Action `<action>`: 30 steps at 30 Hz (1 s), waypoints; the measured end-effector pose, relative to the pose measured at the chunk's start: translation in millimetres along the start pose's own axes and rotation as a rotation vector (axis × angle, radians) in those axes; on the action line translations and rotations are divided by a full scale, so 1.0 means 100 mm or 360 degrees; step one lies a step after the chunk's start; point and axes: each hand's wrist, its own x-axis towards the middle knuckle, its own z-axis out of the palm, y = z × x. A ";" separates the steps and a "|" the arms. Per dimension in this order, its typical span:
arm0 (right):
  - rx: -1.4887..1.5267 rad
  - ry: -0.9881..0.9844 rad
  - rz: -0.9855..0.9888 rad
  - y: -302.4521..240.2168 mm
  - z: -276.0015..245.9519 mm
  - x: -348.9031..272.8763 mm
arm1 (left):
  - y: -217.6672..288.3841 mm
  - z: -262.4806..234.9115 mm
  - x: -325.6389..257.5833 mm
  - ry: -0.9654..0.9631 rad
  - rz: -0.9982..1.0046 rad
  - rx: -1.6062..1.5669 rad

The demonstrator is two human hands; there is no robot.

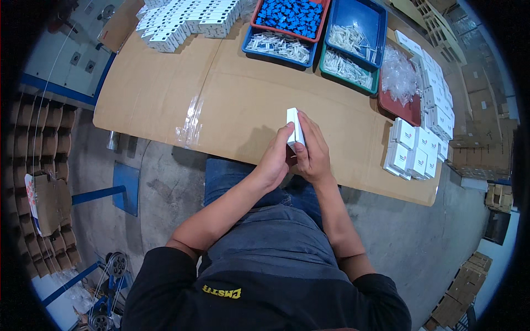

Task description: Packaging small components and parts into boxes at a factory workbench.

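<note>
Here both hands meet over the near edge of the cardboard-covered table, and between them stands a small white box, held upright on its narrow end. The left hand is curled around the box's lower left side, its thumb pressed up along the face; the right hand is closed on the lower right side, with its fingers lying up the box's right edge. The box sits just inside the table's near edge, above the person's lap. At the table's far edge lie several trays: a red tray full of small blue parts, resting partly over a blue tray of white pieces; beside these, toward the table's right, a second blue tray and a green tray hold more white pieces. At the table's far left corner stands a crowd of white boxes. Along the table's right edge a dark red tray carries clear plastic bags, and beside it lie rows of flat white packages, reaching to the near right corner.
</note>
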 end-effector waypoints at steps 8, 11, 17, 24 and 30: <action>-0.0031 0.0047 -0.0008 -0.02 0.06 -0.03 | -0.06 0.00 -0.01 -0.0036 0.0132 -0.0062; 0.0100 0.0065 0.0024 0.01 0.07 -0.05 | -0.05 0.00 -0.03 -0.0036 0.0151 -0.0026; 0.0396 -0.0055 0.0191 0.00 0.04 -0.03 | -0.08 -0.05 0.01 0.0068 0.0165 0.0067; 0.1087 -0.0099 0.0754 -0.01 -0.09 0.00 | 0.02 -0.20 0.06 0.0010 0.0702 0.0770; 0.1380 -0.0454 0.0965 0.08 -0.29 0.01 | 0.05 -0.26 0.06 -0.0075 0.0613 0.0933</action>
